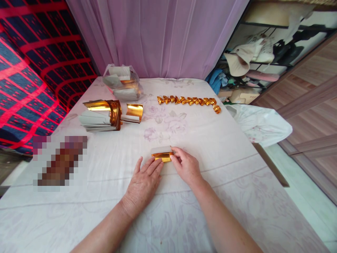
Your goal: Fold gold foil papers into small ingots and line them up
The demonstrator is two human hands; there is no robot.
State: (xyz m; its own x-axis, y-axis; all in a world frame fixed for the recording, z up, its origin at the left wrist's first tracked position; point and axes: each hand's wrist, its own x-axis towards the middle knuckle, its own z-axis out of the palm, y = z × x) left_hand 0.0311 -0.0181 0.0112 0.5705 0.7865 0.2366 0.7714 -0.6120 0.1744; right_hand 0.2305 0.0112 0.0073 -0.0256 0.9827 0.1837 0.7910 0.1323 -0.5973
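While both hands rest near the middle of the table, they meet on a small gold foil sheet that lies flat on the white floral tablecloth. The left hand lies palm down, fingers stretched and close together, its fingertips pressing on the near left edge of the foil sheet. The right hand is curled, with thumb and forefinger pinched narrow on the sheet's right end — the other fingers fold under the palm. The sheet shows a shiny gold strip along its near side and a pale, whitish face on its far side; whether it is folded over or merely curling I cannot tell.

Far and to the left stands a stack of foil sheets, gold faces curling upward above grey-white backs, and just to its right lies a single curled gold sheet. Farther off, close to the lilac curtain, sits a clear plastic bag with more sheets inside it. Far and to the right a row of folded gold pieces runs across the cloth, piece touching piece, its right end bending slightly nearer. On the near left a blurred patch hides something brownish — what it is cannot be told. Beyond the table's left edge hangs a red and dark blue patterned fabric; to the right stand shelves with clothes and hats.
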